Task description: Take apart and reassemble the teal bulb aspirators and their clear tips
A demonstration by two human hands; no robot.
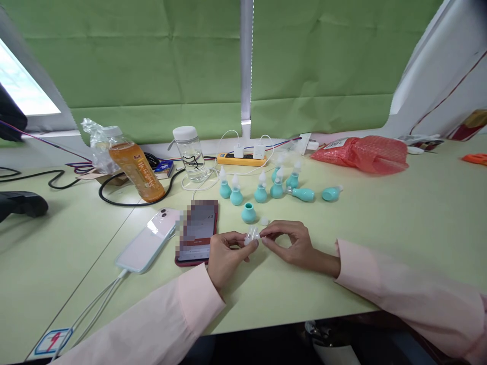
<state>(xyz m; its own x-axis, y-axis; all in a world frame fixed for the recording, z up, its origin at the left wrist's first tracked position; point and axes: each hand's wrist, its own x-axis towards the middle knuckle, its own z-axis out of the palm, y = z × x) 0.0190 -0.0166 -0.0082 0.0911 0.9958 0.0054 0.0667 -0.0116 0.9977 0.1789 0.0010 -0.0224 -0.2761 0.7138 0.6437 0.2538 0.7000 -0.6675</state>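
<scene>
My left hand (pixel 228 256) is closed, with thumb and fingers around a clear plastic nozzle piece (pixel 251 233). At the right end of that piece, the thumb and forefinger of my right hand (pixel 291 243) meet in a pinch. Whatever small part lies between them is too small to tell. Just beyond my hands stands an open teal rubber bulb (pixel 249 214), its mouth facing up. A small whitish cap (pixel 264 221) lies beside it. Several teal bulbs with clear tips, like this nasal aspirator (pixel 261 190), stand farther back. Two lie on their sides, including this one (pixel 302 194).
Left of my hands are a lit phone (pixel 198 230) and a charging phone (pixel 148 241). Behind them stand a tilted orange drink bottle (pixel 139 170) and a clear water bottle (pixel 190 157). A yellow power strip (pixel 241 160) and a red bubble-wrap bag (pixel 361 153) lie along the back.
</scene>
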